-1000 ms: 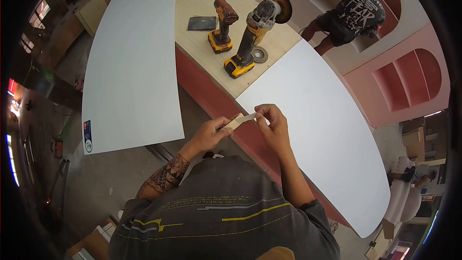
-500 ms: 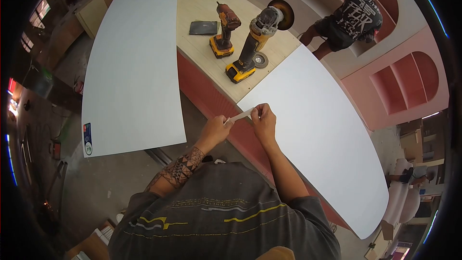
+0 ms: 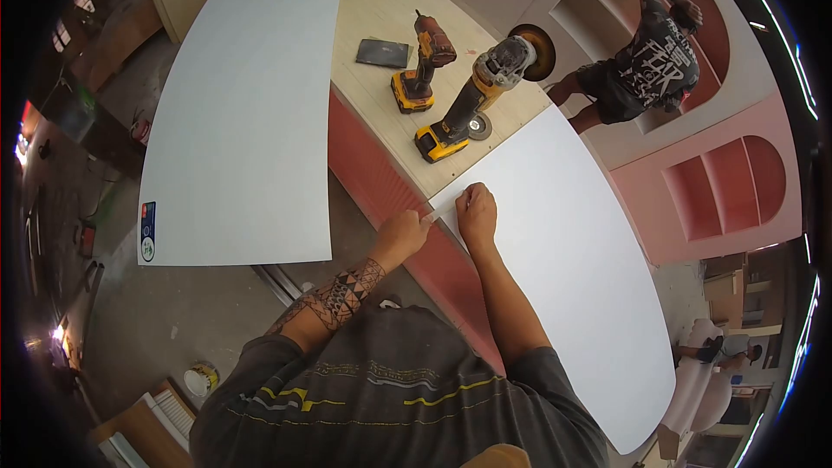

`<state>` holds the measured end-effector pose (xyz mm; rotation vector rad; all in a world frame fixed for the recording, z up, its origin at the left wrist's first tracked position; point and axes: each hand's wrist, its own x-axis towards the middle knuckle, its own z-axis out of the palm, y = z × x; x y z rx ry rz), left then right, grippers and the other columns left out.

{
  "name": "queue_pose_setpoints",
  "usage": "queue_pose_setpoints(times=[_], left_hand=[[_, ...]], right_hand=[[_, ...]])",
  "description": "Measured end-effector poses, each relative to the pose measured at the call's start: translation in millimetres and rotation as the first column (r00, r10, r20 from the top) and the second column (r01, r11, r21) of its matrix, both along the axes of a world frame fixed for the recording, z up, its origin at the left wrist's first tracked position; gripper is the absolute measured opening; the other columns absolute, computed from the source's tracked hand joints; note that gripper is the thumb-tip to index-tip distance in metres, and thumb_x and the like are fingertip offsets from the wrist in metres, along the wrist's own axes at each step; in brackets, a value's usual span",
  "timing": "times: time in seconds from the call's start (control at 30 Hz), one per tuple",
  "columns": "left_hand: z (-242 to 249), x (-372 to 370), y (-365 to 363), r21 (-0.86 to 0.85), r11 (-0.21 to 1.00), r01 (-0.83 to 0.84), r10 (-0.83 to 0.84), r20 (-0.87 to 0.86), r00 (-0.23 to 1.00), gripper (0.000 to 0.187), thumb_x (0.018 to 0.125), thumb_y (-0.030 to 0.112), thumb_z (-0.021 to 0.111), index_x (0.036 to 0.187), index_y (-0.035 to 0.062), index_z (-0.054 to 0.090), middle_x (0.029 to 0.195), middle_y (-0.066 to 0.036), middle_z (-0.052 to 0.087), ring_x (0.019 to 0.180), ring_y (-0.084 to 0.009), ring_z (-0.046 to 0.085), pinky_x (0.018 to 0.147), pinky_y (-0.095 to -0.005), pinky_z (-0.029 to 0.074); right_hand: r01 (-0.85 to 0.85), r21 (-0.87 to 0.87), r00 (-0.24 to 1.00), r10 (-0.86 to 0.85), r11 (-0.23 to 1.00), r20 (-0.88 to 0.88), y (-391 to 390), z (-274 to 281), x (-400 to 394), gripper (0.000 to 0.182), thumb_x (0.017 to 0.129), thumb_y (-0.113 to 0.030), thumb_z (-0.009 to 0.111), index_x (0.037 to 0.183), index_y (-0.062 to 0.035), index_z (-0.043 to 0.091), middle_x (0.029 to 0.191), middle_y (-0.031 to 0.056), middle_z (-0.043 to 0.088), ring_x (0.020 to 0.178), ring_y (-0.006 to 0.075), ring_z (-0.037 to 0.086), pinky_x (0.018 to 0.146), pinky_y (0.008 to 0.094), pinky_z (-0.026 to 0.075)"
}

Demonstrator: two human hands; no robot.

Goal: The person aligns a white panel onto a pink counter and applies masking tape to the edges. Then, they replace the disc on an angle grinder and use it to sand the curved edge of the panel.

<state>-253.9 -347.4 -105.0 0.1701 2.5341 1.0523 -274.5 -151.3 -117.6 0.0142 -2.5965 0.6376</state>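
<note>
A short pale strip of tape (image 3: 443, 210) stretches between my two hands at the near corner of a white sheet (image 3: 563, 251). My left hand (image 3: 401, 236) pinches its lower left end, out over the red side panel (image 3: 373, 180). My right hand (image 3: 477, 215) has its fingers closed at the other end, close over the sheet's edge where it meets the plywood top (image 3: 438, 175). The fingertips of the right hand are partly hidden behind its knuckles.
On the plywood are a cordless impact driver (image 3: 422, 69), an angle grinder (image 3: 481, 91), a loose grinding disc (image 3: 479, 126) and a dark flat pad (image 3: 383, 53). Another white sheet (image 3: 243, 121) lies at left. A person (image 3: 646, 61) stands by arched shelves (image 3: 726, 186).
The tape strip and both hands have come closer to the corner where plywood and white sheet meet. The camera view has turned slightly.
</note>
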Motion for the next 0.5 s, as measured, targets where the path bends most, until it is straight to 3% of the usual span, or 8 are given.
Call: queue_pose_setpoints(times=[0.17,0.23,0.3,0.4,0.47,0.5], left_hand=[[-21.0,-0.6,0.3,-0.001,1.0,-0.006,0.006,-0.013,1.0,0.058,0.109,0.048,0.058,0.089,-0.0043,0.076,0.086,-0.027,0.075,0.087,-0.0469,0.075,0.077,-0.056,0.059],[-31.8,-0.3,1.6,0.035,0.999,-0.042,0.044,-0.08,0.996,0.055,0.108,0.046,0.058,0.086,-0.0029,0.074,0.076,-0.025,0.072,0.077,-0.0461,0.073,0.073,-0.0543,0.057],[-36.0,-1.4,0.2,0.056,0.998,-0.043,0.044,-0.017,0.999,0.054,0.108,0.045,0.059,0.086,-0.0032,0.074,0.076,-0.025,0.072,0.077,-0.0462,0.073,0.073,-0.0543,0.057],[-40.4,-3.1,1.6,0.06,0.997,-0.05,0.048,0.035,0.998,0.055,0.108,0.048,0.06,0.091,-0.0034,0.074,0.084,-0.027,0.074,0.085,-0.0463,0.074,0.078,-0.0545,0.058],[-41.6,-5.1,4.1,0.047,0.997,-0.055,0.054,0.028,0.998,0.058,0.107,0.052,0.06,0.096,-0.0034,0.074,0.092,-0.028,0.076,0.092,-0.0463,0.075,0.082,-0.0548,0.059],[-42.3,-7.4,4.1,0.053,0.997,-0.05,0.048,0.044,0.998,0.058,0.107,0.052,0.06,0.096,-0.0033,0.074,0.092,-0.028,0.076,0.093,-0.0464,0.075,0.082,-0.0548,0.059]], right_hand=[[0.035,0.039,0.999,-0.035,0.999,0.02,1.7,-21.9,-4.9,0.011,0.091,-0.008,0.07,0.098,-0.0033,0.064,0.096,0.0179,0.065,0.092,0.039,0.062,0.082,0.0515,0.05],[0.033,0.037,0.999,-0.033,0.999,0.002,1.0,-30.9,-4.4,0.011,0.091,-0.008,0.07,0.098,-0.0035,0.064,0.099,0.0174,0.065,0.095,0.0385,0.061,0.083,0.0514,0.049],[0.032,0.039,0.999,-0.032,0.999,-0.016,2.7,-36.8,-3.0,0.011,0.09,-0.008,0.07,0.099,-0.0037,0.064,0.101,0.0168,0.064,0.097,0.0379,0.06,0.084,0.0512,0.048],[0.029,-0.027,1.0,-0.029,0.999,-0.007,1.6,-35.2,-1.6,0.014,0.09,-0.008,0.071,0.103,-0.0032,0.066,0.103,0.0168,0.063,0.099,0.0371,0.059,0.086,0.0507,0.048],[0.053,-0.235,0.997,-0.064,0.97,-0.04,-1.7,-28.5,-0.8,0.019,0.091,-0.006,0.072,0.109,-0.0022,0.068,0.103,0.0171,0.062,0.099,0.0363,0.059,0.088,0.049,0.049],[0.054,-0.232,0.997,-0.063,0.971,-0.035,-2.8,-24.8,0.0,0.019,0.091,-0.006,0.072,0.109,-0.0022,0.068,0.103,0.0171,0.062,0.099,0.0363,0.059,0.088,0.049,0.049]])
